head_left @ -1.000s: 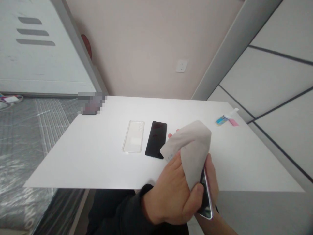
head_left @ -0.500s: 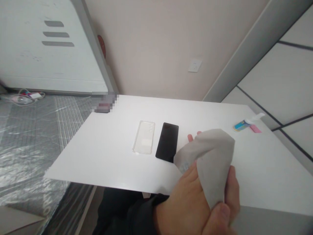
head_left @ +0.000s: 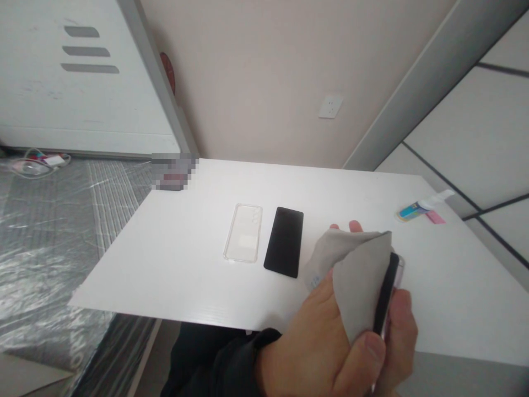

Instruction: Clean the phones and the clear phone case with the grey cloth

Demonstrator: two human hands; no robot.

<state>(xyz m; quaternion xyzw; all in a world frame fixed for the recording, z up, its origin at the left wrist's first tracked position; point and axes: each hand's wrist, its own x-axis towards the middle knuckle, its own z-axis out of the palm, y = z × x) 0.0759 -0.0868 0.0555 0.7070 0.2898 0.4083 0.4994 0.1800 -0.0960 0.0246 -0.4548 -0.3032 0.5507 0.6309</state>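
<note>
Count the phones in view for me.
2. A black phone lies on the table, just right of the clear case. The other phone is in the right hand, partly hidden by the gray cloth. The blurred thing far left can't be identified.

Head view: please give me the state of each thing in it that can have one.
Grey cloth: folded over, held by the left hand against the held phone.
Held phone: tilted, partly covered by the cloth, gripped by the right hand.
Clear case: flat on the table, no phone in it.
Black slab: flat on the table.
Bottle: upright or lying, unclear.
Wall socket: nothing plugged in.
</note>
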